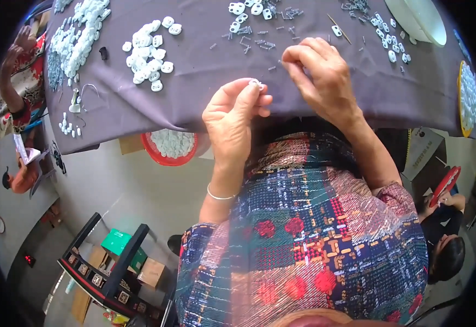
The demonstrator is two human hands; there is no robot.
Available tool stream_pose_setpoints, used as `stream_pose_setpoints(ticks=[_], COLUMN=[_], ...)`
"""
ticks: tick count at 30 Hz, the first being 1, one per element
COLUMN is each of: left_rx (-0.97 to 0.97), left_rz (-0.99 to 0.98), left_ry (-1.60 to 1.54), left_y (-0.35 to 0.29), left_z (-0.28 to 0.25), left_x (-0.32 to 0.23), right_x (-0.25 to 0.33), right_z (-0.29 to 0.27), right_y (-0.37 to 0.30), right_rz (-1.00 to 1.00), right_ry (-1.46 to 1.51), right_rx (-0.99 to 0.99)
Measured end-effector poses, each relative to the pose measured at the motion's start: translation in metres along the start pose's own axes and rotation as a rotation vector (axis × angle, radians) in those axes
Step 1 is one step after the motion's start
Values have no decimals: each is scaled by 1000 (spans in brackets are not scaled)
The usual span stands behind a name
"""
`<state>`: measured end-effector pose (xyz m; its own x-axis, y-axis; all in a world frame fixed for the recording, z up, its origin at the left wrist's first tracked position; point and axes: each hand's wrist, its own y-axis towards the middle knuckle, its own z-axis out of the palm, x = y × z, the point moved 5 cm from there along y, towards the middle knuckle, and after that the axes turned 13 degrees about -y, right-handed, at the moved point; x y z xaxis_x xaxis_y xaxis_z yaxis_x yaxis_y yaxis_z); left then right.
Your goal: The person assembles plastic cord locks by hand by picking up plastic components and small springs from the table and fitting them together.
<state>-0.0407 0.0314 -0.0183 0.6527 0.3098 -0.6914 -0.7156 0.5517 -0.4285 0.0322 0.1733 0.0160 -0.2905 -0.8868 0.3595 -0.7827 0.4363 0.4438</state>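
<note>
Worktop (194, 71), dark-draped; springs (269, 45) scattered. Left hand (229, 117) pinches white part (257, 83); right hand (322, 73) half-curled, contents unclear. Risk: loosened pinch could drop part over near edge.

Soft, fairly bright light falls over the dark tablecloth (189, 68) and both hands, the left hand (228, 117) and the right hand (324, 73), while the lower-left wall (22, 289) lies dim. A pale, pinkish haze veils the left part of the patterned garment (325, 234), and the white basin (424, 19) shines almost without detail. Fisheye distortion bows the table's edge, black vignetting swallows the corners, and fine detail of the small white piece (258, 84) at the left fingertips blurs away.
</note>
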Motion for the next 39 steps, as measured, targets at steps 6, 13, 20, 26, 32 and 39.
stream_pose_setpoints(ticks=[6, 13, 20, 26, 32, 39], left_rx=[52, 106, 124, 100, 113, 116], left_rz=[12, 93, 116, 113, 122, 154], left_ry=[51, 198, 265, 263, 311, 337], left_y=[-3, -10, -13, -12, -12, -13], left_z=[10, 21, 22, 22, 23, 22], left_x=[2, 3, 5, 5, 4, 4], right_x=[15, 14, 13, 12, 14, 16], right_z=[-25, -27, -25, -26, -24, -20], right_y=[-4, -13, -18, -20, -19, -19], right_rz=[-101, -142, -154, -160, -162, -183], right_ry=[136, 127, 104, 103, 99, 71], right_rx=[83, 71, 87, 57, 64, 104])
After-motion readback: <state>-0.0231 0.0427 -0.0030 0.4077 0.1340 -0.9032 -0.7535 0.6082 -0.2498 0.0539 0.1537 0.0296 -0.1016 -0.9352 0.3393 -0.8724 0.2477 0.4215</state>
